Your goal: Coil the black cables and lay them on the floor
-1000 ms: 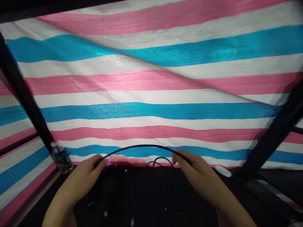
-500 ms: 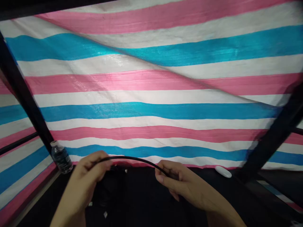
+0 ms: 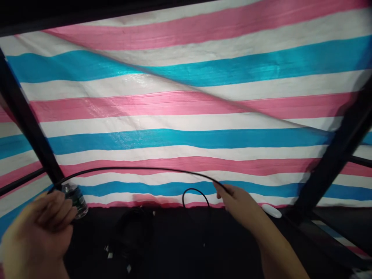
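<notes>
Black cable [image 3: 139,168], in the head view, arches above the dark surface [image 3: 174,248] between the left hand [image 3: 48,226], curled around it, and the right hand [image 3: 242,203], pinching it. Behind the left hand, a clear bottle [image 3: 78,198] stands partly hidden, contents indistinct.

Two hands [image 3: 241,203], one held cable [image 3: 145,167], one bottle [image 3: 78,199] and one white object [image 3: 271,210] show.
</notes>
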`<act>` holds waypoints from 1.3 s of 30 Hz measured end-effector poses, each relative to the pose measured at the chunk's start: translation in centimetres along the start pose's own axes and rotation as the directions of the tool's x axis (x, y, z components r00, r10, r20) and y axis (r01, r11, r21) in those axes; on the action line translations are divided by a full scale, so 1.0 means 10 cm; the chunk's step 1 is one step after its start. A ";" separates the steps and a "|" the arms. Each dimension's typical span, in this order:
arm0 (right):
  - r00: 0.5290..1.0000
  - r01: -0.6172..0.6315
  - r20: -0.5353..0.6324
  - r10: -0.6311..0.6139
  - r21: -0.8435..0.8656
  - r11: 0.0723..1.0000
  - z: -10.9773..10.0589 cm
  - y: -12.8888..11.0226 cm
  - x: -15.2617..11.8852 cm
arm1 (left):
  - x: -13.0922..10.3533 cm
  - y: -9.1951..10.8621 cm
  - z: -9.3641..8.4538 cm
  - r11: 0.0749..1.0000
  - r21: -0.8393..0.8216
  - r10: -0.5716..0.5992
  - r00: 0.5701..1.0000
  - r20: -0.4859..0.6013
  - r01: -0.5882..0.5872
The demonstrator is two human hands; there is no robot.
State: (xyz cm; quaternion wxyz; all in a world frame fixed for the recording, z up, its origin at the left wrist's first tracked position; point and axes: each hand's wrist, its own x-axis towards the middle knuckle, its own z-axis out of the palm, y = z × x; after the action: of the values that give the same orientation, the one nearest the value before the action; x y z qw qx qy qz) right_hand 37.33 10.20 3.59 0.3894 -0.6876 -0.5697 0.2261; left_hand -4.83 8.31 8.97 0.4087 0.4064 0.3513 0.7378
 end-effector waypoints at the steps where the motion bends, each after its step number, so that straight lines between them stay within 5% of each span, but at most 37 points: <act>1: 0.999 -0.006 -0.052 0.010 0.076 0.997 -0.04 -0.01 -0.03 | -0.01 -0.03 0.04 0.997 0.073 -0.002 0.999 -0.047 0.005; 3: 0.997 -0.008 -0.076 0.026 0.230 0.973 -0.08 -0.08 -0.11 | -0.06 -0.08 0.15 0.960 0.276 -0.030 0.997 -0.073 0.049; 7: 0.995 -0.009 0.091 -0.033 0.426 0.905 -0.06 -0.23 -0.28 | -0.20 -0.20 0.43 0.782 0.620 -0.141 0.987 0.077 0.063; 13: 0.925 -0.107 0.365 -0.108 0.520 0.847 -0.02 -0.24 -0.34 | -0.32 -0.35 0.76 0.676 0.735 -0.172 0.957 0.232 -0.057; 17: 0.851 -0.066 0.501 -0.159 0.401 0.914 -0.06 -0.26 -0.42 | -0.37 -0.40 0.89 0.629 0.765 -0.141 0.947 0.289 -0.140; 22: 0.833 -0.062 0.547 -0.084 0.243 0.968 -0.02 -0.42 -0.56 | -0.61 -0.43 1.12 0.614 0.759 -0.317 0.812 0.490 -0.218; 27: 0.823 -0.062 0.566 -0.043 0.165 0.984 0.09 -0.59 -0.62 | -0.74 -0.54 1.35 0.699 0.704 -0.468 0.666 0.581 -0.123; 29: 0.795 -0.050 0.597 -0.110 0.246 0.968 0.11 -0.61 -0.61 | -0.70 -0.54 1.35 0.730 0.676 -0.447 0.678 0.584 -0.101; 33: 0.736 -0.029 0.627 -0.256 0.408 0.913 0.05 -0.54 -0.60 | -0.63 -0.38 1.16 0.764 0.644 -0.362 0.801 0.477 -0.038; 36: 0.841 0.044 0.497 -0.212 0.327 0.944 -0.06 -0.44 -0.62 | -0.63 -0.24 0.89 0.749 0.662 -0.307 0.879 0.365 -0.013; 39: 0.944 0.147 0.257 -0.209 0.241 0.959 -0.15 -0.35 -0.60 | -0.58 -0.14 0.60 0.776 0.625 -0.384 0.848 0.365 0.082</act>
State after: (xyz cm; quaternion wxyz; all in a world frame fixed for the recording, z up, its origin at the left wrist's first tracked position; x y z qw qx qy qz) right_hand 34.88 4.21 6.44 0.3971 -0.5473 -0.6506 0.3458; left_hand 2.88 4.89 8.46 0.4266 0.6313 0.5000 0.4117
